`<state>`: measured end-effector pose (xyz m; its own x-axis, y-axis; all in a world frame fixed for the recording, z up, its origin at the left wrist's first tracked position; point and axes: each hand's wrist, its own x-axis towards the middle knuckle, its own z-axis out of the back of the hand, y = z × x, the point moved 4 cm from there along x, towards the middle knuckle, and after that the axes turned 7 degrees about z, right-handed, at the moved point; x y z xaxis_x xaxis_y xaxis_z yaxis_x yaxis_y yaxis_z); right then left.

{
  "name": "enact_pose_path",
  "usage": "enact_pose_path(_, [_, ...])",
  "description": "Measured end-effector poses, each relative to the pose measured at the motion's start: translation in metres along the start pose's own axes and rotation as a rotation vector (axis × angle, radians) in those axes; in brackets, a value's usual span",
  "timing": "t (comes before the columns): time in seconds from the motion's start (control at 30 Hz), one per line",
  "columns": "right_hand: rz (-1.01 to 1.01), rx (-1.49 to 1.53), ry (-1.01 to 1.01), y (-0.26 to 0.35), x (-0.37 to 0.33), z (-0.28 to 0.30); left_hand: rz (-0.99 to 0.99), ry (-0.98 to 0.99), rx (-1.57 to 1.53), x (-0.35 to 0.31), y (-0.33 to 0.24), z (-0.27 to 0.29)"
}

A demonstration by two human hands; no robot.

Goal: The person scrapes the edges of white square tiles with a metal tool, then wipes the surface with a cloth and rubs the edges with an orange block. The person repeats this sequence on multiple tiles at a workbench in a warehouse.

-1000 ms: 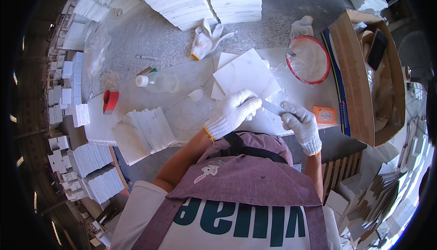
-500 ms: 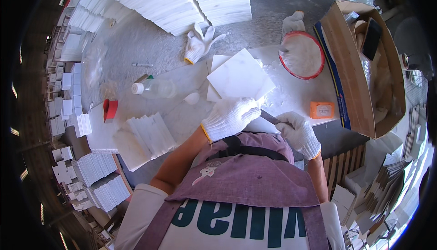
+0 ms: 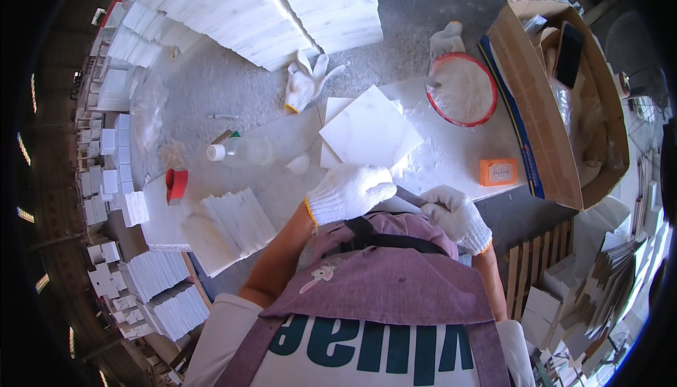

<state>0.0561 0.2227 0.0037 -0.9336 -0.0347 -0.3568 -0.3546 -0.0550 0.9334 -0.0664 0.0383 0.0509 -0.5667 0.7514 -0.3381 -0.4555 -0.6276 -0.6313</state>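
Observation:
White knit gloves cover both my hands, held close together near my apron at the table's near edge. My right hand [image 3: 457, 216] has its fingers closed round one end of a dark, flat, blade-like strip [image 3: 410, 197]. The strip's other end reaches the curled fingers of my left hand [image 3: 350, 191]; what they grip is hidden. Below the strip shows a sliver of a white piece [image 3: 399, 206], mostly covered. Just beyond my left hand lies a small pile of white square tiles [image 3: 370, 130], the top one turned cornerwise.
A red-rimmed bowl [image 3: 462, 119] of white powder and an orange box [image 3: 498, 173] stand right, beside an open cardboard carton [image 3: 532, 87]. Left are a clear bottle [image 3: 248, 151], a red band [image 3: 176, 187] and leaning tiles [image 3: 241, 223]. An empty glove [image 3: 310, 82] lies beyond.
The whole view has shifted and turned slightly, so the table things sit a little lower. Both hands keep close together with the dark strip between them, slightly lower and left in the picture.

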Motion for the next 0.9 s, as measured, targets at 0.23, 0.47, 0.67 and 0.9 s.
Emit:
enact_pose_path(0.23, [0.028, -0.024, 0.021, 0.013, 0.000, 0.005, 0.001, -0.002, -0.028, -0.001, -0.007, 0.007])
enact_pose_path(0.47, [0.027, -0.141, -0.082, -0.010, -0.011, 0.034, 0.047, -0.233, 0.137, -0.016, 0.019, 0.047])
enact_pose_path(0.67, [0.075, 0.358, -0.321, -0.011, 0.003, 0.032, 0.054, -0.505, 0.086, -0.003, 0.040, 0.057])
enact_pose_path(0.9, [0.100, 0.277, -0.292, -0.043, 0.065, -0.004, 0.236, -0.557, 0.497, 0.016, 0.065, 0.016])
